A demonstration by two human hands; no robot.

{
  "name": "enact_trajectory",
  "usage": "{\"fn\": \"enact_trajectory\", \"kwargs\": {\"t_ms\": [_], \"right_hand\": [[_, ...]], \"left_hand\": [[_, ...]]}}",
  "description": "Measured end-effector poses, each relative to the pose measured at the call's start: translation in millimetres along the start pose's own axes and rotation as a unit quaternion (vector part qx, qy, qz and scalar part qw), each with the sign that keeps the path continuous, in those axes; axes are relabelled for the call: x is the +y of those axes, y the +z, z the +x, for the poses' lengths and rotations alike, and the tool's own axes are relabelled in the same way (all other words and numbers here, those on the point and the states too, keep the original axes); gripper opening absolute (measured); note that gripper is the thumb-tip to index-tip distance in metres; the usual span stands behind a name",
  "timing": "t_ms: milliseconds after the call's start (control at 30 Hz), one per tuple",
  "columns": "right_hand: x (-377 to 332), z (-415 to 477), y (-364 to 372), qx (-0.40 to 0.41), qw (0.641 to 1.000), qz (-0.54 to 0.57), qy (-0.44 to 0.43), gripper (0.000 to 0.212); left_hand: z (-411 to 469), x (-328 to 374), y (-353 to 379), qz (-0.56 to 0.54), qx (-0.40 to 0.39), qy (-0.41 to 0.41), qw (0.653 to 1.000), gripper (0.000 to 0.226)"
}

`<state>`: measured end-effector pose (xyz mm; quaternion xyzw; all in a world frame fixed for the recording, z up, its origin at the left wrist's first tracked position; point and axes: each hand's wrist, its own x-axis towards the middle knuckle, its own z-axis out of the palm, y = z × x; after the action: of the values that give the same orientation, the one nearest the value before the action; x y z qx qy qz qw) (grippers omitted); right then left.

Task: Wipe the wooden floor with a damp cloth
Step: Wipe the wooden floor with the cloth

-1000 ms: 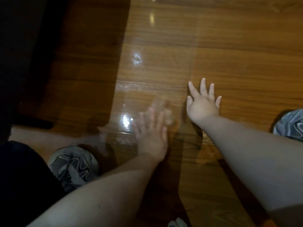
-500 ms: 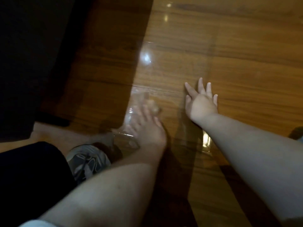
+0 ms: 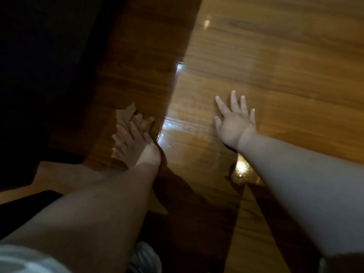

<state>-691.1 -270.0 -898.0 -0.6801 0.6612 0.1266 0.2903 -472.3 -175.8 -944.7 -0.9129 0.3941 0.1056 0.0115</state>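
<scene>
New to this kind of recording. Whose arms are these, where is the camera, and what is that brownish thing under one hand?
No machine here: a person works with bare hands. The one camera sits on their head, looking forward and down, so both arms reach in from the bottom edge. The surface is a glossy wooden floor, with shiny patches near the middle that look wet. The left hand lies in shadow, fingers fairly straight, pressing flat on a crumpled brownish cloth, the wiping cloth. The right hand holds nothing; it is spread open, palm down on the floor, seemingly as a prop. Part of a grey shoe shows at the bottom edge. The far left is too dark to make out.
</scene>
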Motion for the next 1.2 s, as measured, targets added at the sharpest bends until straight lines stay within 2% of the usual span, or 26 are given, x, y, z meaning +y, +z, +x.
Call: {"fn": "enact_trajectory", "kwargs": {"t_ms": [33,100,167,200,267,300,333,400,467,567,633,700,767,833,900,933,967,1033,1100,1200], "right_hand": [[-1,3,0,-0.003,1.0,0.006,0.0,0.058],[-3,5,-2,-0.007,1.0,0.009,0.002,0.058],[-1,5,-5,-0.004,1.0,0.005,0.013,0.058],[2,3,-6,-0.001,1.0,0.007,0.023,0.058],[3,3,-4,0.004,1.0,0.008,0.019,0.057],[3,3,-3,0.0,1.0,0.005,0.011,0.057],[4,0,1,-0.012,1.0,0.001,0.003,0.057],[4,-6,8,-0.02,1.0,-0.012,-0.004,0.057],[6,-8,14,-0.001,1.0,-0.023,-0.014,0.057],[6,-8,14,0.012,0.998,-0.049,-0.022,0.058],[5,-8,13,0.019,0.998,-0.053,-0.023,0.058],[3,-6,14,0.023,0.998,-0.045,-0.028,0.058],[0,-6,15,0.03,0.998,-0.04,-0.032,0.06],[-4,-7,19,0.031,0.998,-0.034,-0.034,0.06],[-3,-6,20,0.032,0.998,-0.035,-0.039,0.06],[-1,-5,19,0.033,0.998,-0.04,-0.043,0.06],[1,-2,19,0.032,0.997,-0.044,-0.047,0.06],[4,1,19,0.032,0.997,-0.041,-0.049,0.06],[6,1,20,0.036,0.998,-0.029,-0.047,0.06],[8,0,25,0.052,0.997,-0.018,-0.05,0.06]], "left_hand": [[-6,1,2,0.011,-0.002,0.037,0.999,0.057],[-33,-4,7,0.022,-0.039,0.227,0.973,0.058],[-70,-3,13,0.07,-0.042,0.439,0.895,0.058],[-85,-3,13,0.09,-0.049,0.502,0.859,0.058],[-86,-5,11,0.103,-0.046,0.549,0.828,0.056],[-73,-9,11,0.099,-0.034,0.544,0.832,0.056],[-61,-17,13,0.09,-0.026,0.513,0.853,0.056],[-33,-40,8,0.052,-0.026,0.377,0.924,0.058],[-8,-60,1,0.035,-0.018,0.228,0.973,0.061],[15,-71,-2,0.008,-0.014,0.023,1.0,0.059],[14,-63,-2,-0.002,-0.015,-0.054,0.998,0.057],[-9,-51,-1,0.001,-0.052,-0.006,0.999,0.057],[-44,-40,1,0.006,-0.087,0.134,0.987,0.053],[-59,-36,0,0.021,-0.092,0.28,0.955,0.057],[-38,-37,0,0.035,-0.089,0.341,0.935,0.059],[-21,-38,1,0.048,-0.072,0.329,0.94,0.059],[-2,-37,1,0.044,-0.048,0.275,0.959,0.059],[37,-35,-2,0.001,-0.009,0.11,0.994,0.058],[74,-32,-5,-0.03,0.0,-0.01,0.999,0.056],[108,-24,-15,-0.046,-0.005,-0.097,0.994,0.056]]}}
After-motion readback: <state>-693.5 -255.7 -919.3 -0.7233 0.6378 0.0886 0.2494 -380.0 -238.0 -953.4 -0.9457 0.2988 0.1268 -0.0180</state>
